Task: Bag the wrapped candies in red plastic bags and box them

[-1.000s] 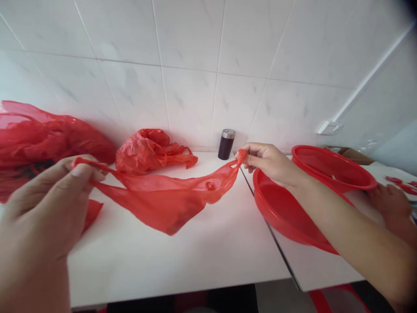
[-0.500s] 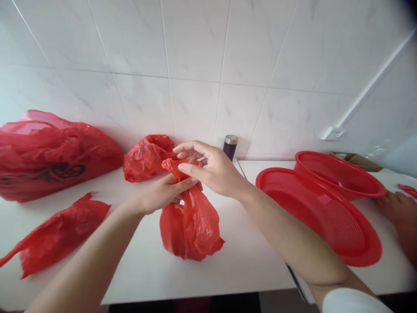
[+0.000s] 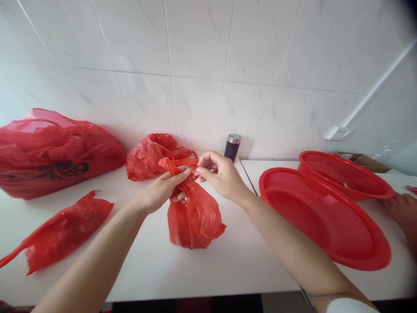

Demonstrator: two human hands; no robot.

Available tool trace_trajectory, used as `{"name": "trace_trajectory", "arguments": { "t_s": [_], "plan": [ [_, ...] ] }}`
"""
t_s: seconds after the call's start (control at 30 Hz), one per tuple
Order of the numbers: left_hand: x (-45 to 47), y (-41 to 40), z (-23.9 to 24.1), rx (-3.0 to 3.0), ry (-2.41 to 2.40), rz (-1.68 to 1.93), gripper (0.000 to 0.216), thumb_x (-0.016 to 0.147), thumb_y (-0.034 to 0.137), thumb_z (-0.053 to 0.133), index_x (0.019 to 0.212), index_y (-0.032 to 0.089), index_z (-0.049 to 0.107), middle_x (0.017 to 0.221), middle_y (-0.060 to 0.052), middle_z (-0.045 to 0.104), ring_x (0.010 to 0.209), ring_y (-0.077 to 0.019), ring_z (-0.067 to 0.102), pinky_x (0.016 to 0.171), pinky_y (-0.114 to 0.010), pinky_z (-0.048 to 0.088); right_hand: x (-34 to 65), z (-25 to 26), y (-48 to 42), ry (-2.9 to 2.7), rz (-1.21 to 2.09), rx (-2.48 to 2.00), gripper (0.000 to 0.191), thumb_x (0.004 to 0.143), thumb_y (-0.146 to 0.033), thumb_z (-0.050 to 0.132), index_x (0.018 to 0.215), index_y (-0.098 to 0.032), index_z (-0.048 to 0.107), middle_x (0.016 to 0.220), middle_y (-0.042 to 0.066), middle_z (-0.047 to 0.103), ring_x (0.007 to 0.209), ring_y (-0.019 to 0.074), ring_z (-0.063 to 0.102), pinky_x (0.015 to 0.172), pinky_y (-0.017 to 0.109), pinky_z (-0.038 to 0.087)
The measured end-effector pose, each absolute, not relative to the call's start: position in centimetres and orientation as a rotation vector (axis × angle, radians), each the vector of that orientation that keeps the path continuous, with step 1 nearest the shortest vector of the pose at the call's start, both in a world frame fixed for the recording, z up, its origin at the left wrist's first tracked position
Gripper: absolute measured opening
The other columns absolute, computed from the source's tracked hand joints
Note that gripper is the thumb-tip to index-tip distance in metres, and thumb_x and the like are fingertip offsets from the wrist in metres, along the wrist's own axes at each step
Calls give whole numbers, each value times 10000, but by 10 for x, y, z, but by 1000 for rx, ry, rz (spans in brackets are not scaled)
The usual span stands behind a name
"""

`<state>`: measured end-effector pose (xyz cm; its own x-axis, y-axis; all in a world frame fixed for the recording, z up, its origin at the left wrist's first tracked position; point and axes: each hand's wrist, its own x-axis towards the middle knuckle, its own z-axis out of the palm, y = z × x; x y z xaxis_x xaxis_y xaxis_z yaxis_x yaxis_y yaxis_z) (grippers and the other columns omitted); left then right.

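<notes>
A small red plastic bag (image 3: 194, 216) hangs from both my hands above the white counter (image 3: 153, 261), its bottom resting near the surface. My left hand (image 3: 163, 189) pinches the gathered top of the bag from the left. My right hand (image 3: 221, 176) grips the handle strands at the top from the right, fingertips almost touching those of the left hand. The bag bulges below the grip.
A crumpled red bag (image 3: 148, 156) lies behind, a large printed red bag (image 3: 55, 154) at far left, a flat red bag (image 3: 61, 230) at front left. A dark canister (image 3: 232, 147) stands by the tiled wall. Two red sieve baskets (image 3: 325, 217) lean at right, beside another person's hand (image 3: 402, 213).
A second ago the bag was stretched wide between my hands. The hands came together at the centre, gathering its top; since half a second ago the right hand's fingers have closed onto the strands.
</notes>
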<state>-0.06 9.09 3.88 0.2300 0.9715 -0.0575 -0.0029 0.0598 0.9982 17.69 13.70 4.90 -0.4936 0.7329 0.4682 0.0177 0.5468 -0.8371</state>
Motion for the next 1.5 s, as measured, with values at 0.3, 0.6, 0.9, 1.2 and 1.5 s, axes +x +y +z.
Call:
{"name": "trace_trajectory", "arguments": {
  "t_s": [0.3,0.6,0.9,1.2,1.5],
  "plan": [
    [-14,83,44,1628,1042,920,135,782,224,597,670,191,666,610,3,585,600,-149,548,601,-278,455,189,75,85,-2099,843,-341,90,931,-285,553,1013,-266,587,1044,13,636,1000,168,602,922,340,475],
    [9,88,8,2218,1596,1195,185,680,33,430,642,197,507,643,29,530,557,-110,428,521,-231,324,151,-17,138,-1854,1207,-801,399,971,-569,359,1213,-297,521,818,-1,591,756,165,566,730,317,460],
    [4,81,-18,2268,1591,1459,270,888,134,466,1111,219,591,1132,-67,645,994,-188,641,773,-281,521,158,-25,140,-1795,1604,-623,245,913,-412,528,798,-198,559,704,-23,517,635,118,483,655,271,411],
    [-35,57,-72,1839,1827,1157,350,959,403,387,1037,245,689,891,-39,726,780,-195,676,741,-309,537,208,-67,149,-1984,505,-1101,230,984,-300,344,854,-226,520,843,7,564,761,152,523,712,275,381],
    [0,68,-128,1454,2022,1333,391,971,473,294,1059,235,592,1150,-76,669,1054,-221,621,859,-329,495,192,-110,152,-1871,501,-1452,312,1010,-372,248,1004,-243,531,971,32,571,784,155,568,660,251,384]
  ]
}}
